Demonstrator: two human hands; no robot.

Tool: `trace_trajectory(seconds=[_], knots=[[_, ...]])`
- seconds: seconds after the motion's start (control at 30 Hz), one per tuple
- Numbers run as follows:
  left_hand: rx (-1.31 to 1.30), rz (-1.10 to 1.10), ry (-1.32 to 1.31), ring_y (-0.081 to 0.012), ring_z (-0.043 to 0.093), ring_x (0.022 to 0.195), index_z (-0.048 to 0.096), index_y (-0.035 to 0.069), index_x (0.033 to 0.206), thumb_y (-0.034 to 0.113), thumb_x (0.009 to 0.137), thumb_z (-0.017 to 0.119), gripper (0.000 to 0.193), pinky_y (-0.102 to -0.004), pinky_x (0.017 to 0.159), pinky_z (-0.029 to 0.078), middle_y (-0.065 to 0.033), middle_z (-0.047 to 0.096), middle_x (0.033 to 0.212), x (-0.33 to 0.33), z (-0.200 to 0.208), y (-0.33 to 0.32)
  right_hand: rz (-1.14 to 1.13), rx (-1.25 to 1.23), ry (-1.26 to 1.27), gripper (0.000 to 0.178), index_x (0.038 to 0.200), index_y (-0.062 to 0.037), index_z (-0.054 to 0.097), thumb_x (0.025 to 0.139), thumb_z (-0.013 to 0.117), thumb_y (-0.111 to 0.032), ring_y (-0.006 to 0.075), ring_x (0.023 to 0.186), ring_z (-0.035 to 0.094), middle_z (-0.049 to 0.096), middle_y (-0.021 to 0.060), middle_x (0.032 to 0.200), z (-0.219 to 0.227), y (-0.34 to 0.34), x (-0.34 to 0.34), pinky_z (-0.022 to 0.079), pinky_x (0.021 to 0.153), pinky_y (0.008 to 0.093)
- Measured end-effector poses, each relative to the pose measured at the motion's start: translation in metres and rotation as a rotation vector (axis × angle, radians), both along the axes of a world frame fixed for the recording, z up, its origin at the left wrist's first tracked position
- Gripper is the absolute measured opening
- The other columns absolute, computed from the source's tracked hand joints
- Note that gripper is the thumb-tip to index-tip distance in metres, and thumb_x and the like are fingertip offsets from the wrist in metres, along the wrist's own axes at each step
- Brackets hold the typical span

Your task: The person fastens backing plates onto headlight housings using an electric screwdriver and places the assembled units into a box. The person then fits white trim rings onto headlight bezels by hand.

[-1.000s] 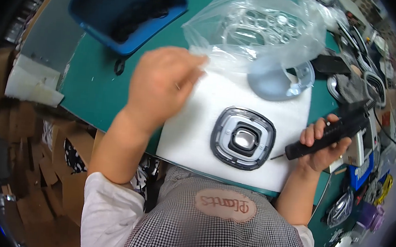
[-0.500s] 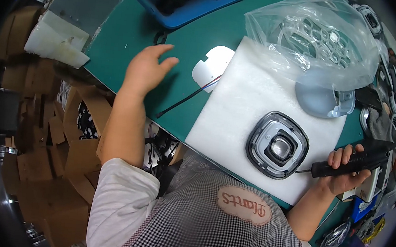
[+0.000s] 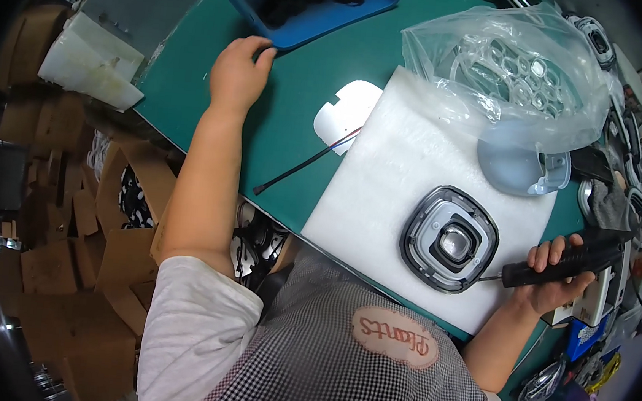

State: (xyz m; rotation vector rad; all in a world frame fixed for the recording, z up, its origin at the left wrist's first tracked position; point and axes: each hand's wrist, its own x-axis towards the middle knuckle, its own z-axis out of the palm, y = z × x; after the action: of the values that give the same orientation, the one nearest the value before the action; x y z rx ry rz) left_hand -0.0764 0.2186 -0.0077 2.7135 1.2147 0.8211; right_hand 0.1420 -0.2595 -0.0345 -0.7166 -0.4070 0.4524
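Bright, even overhead light on green table (image 3: 290, 114). White foam sheet (image 3: 408, 170) nearly blown out. Glare on clear plastic bag (image 3: 516, 65). Soft shadows under forearm. Strong fisheye bending, black vignette at rim. Left edge dim; boxes (image 3: 49, 253) murky, possibly slightly blurred. Centre sharp.

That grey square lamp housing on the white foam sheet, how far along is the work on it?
Already done: the grey square lamp housing lies lens-up on the white foam sheet. In hand: the right hand grips a black electric screwdriver, its bit at the housing's edge. The left hand touches the rim of the blue plastic tray. Left: I can't tell which screws are in; the clear plastic bag holds similar parts.
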Motion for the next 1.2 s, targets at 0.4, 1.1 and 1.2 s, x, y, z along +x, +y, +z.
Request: trace_trajectory(seconds=[0.4,1.1,1.2], knots=[[0.239,-0.18,0.227,-0.027,0.056,0.112,0.062,0.025,0.124,0.02,0.089,0.058,0.036,-0.0403,0.096,0.045,-0.0086,0.06,0.118,0.147,-0.006,0.034,-0.111,-0.041,0.028,0.069,0.121,-0.0049,0.05,0.085,0.06,-0.062,0.0142,0.053,0.048,0.049,0.0035,0.074,0.001,0.007,-0.003,0.043,0.052,0.0276],[-1.343,-0.747,-0.445,-0.0121,0.061,0.076,0.062,-0.001,0.1,0.029,0.097,0.055,0.031,-0.0226,0.061,0.048,-0.0099,0.066,0.1,0.108,0.051,-0.059,-0.099,-0.01,0.054,0.074,0.122,-0.0059,0.048,0.085,0.051,-0.07,0.0171,0.058,0.054,0.051,0.0043,0.075,-0.001,0.005,-0.004,0.047,0.056,0.0324],[-1.383,-0.946,-0.337,-0.011,0.059,0.062,0.058,0.002,0.083,0.03,0.095,0.056,0.03,-0.0223,0.051,0.048,-0.0188,0.066,0.106,0.084,0.056,-0.121,-0.046,-0.011,0.039,0.073,0.124,-0.0067,0.05,0.084,0.054,-0.069,0.0159,0.062,0.052,0.048,0.0031,0.078,-0.002,0.004,-0.002,0.045,0.06,0.0317]])
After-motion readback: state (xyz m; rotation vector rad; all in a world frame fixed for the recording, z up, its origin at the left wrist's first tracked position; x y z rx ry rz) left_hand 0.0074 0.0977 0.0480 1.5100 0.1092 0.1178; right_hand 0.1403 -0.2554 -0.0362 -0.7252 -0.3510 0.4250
